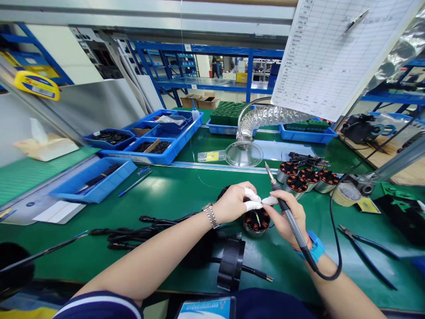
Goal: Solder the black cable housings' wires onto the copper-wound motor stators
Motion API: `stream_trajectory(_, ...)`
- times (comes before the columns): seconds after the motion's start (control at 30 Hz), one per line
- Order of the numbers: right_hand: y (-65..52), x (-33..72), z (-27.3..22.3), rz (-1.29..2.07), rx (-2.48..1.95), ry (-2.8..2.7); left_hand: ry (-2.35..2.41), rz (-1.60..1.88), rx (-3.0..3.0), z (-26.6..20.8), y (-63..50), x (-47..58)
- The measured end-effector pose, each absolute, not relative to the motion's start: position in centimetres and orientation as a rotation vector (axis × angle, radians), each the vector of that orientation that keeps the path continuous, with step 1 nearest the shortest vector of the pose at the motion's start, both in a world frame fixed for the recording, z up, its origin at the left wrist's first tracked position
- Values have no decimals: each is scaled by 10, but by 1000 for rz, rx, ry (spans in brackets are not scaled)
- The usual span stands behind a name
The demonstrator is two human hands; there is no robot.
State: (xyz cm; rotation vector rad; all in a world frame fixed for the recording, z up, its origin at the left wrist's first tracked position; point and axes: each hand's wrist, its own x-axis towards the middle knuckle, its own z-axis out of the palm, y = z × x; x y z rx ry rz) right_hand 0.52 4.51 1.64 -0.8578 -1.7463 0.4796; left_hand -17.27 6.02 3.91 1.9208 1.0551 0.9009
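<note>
Near the front edge of a green-topped desk (179,186), about at the middle of its length, a round stator of silver metal with black and orange windings (255,228), directly under the two hands. Over its windings, a short yellow-green wire (256,218). With the left hand (232,204), holds white-wrapped thumb and finger close together above this stator; cannot tell a firm pinch there from a loose one. With the right hand (280,223), grasps a dark, pen-shaped soldering iron (295,228), metal tip toward the back edge, fingertips next to those of the left hand. Closer to the front edge, a wide black ring (230,266), standing on its side. To the left of this ring, black cables (146,230) in a loose pile. Beyond the right hand, toward the back edge, four similar stators (296,186) in a group; behind them to the left, a clear round funnel (244,154). Near the right edge, dark-handled pliers (352,235), opened. Toward the left edge, a blue plastic tray (111,188).
</note>
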Motion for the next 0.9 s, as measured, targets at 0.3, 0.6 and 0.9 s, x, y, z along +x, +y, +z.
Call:
stream_trajectory(0.3, 45, 6, 23, 451, -843, -1792, 1065, 591, 2377, 51, 55, -179)
stream_trajectory(0.6, 47, 10, 13, 561, -804, -1749, 1058, 501, 1933, 54, 62, -176)
stream_trajectory(0.9, 32, 37, -6, 811, -909, -1583, 1188, 494, 1899, 54, 57, -165)
